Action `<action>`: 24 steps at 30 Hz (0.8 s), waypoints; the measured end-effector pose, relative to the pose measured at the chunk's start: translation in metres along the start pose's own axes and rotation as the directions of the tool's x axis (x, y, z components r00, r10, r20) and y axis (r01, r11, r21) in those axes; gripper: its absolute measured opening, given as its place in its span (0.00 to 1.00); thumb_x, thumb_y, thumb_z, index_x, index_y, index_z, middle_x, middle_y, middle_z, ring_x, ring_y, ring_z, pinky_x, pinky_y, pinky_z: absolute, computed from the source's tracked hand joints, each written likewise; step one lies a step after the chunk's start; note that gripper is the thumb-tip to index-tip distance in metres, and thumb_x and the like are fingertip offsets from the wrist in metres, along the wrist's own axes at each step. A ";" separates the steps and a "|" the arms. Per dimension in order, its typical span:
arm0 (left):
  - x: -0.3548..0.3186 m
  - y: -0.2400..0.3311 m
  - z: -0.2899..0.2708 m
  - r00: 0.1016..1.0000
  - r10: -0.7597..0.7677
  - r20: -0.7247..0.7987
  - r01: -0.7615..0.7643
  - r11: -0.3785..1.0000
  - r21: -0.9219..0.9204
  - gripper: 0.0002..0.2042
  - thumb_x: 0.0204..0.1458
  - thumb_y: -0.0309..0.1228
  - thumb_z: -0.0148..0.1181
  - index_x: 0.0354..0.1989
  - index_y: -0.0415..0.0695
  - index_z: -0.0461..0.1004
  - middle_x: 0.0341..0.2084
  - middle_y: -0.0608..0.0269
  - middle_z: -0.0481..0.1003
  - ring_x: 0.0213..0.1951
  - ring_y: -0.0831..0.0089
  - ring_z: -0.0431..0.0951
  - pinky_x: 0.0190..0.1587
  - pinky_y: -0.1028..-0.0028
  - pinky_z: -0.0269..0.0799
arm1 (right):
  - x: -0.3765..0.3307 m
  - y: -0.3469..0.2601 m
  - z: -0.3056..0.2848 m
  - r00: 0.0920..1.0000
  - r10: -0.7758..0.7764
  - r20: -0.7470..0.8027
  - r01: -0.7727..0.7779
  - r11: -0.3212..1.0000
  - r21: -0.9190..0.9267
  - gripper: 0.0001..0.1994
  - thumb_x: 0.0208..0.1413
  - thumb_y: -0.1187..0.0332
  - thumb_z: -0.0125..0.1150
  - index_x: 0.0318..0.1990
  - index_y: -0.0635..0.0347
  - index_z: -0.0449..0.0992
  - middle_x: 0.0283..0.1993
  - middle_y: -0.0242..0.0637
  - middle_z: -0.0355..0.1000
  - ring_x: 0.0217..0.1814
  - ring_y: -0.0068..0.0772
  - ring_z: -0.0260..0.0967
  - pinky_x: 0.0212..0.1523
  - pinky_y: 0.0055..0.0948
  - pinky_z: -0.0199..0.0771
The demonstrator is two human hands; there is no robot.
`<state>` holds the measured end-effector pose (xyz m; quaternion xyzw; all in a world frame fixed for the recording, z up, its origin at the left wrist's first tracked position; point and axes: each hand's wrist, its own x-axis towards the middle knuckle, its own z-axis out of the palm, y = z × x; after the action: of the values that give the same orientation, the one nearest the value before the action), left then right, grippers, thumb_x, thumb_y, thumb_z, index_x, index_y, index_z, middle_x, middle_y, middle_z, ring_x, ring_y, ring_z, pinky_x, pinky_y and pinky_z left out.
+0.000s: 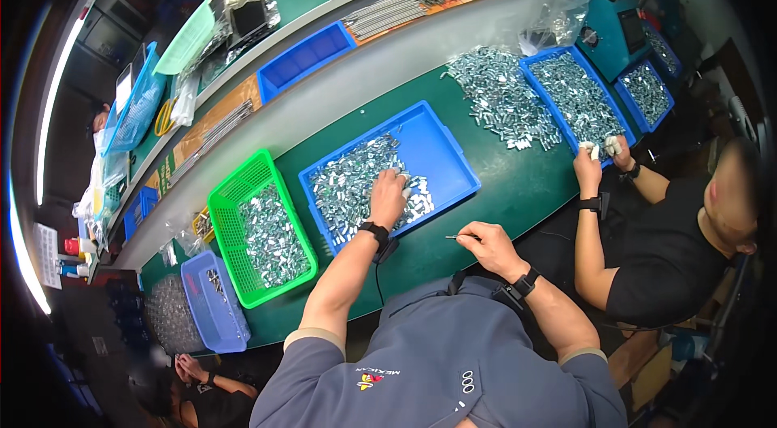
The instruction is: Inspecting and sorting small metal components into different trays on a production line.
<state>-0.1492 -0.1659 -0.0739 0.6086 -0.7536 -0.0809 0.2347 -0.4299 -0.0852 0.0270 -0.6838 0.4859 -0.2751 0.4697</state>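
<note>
My left hand [388, 200] rests in a blue tray [443, 159], on a heap of small shiny metal pieces [344, 185]. Its fingers are curled in; what they hold is hidden. The heap covers the tray's left and front, while bare blue bottom shows at the right. Over the table's near edge, right of the tray, my right hand [492, 250] is closed in a pinch. A thin, short metal pin [452, 237] sticks out leftward from between its thumb and forefinger.
Left of the tray stand a green basket [217, 205] of similar pieces and a blue-violet bin [198, 298]. A loose metal heap [498, 96] lies at the back right. Beside it, a co-worker's gloved-fingertip hands [603, 151] work at another blue tray [538, 84]. A shelf [324, 72] runs behind.
</note>
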 end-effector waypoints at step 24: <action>-0.075 0.041 -0.093 0.956 -0.248 0.158 0.294 0.781 -0.551 0.07 0.54 0.25 0.71 0.40 0.41 0.81 0.34 0.58 0.79 0.40 0.64 0.80 0.45 0.68 0.75 | 0.037 -0.021 0.048 0.993 -0.108 -0.045 0.111 0.992 0.061 0.08 0.62 0.70 0.62 0.45 0.64 0.81 0.36 0.43 0.80 0.36 0.41 0.78 0.39 0.34 0.75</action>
<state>-0.1319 -0.0691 0.0046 0.6093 -0.6079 -0.3578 0.3622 -0.3672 -0.1000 0.0238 -0.6883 0.4484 -0.3297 0.4652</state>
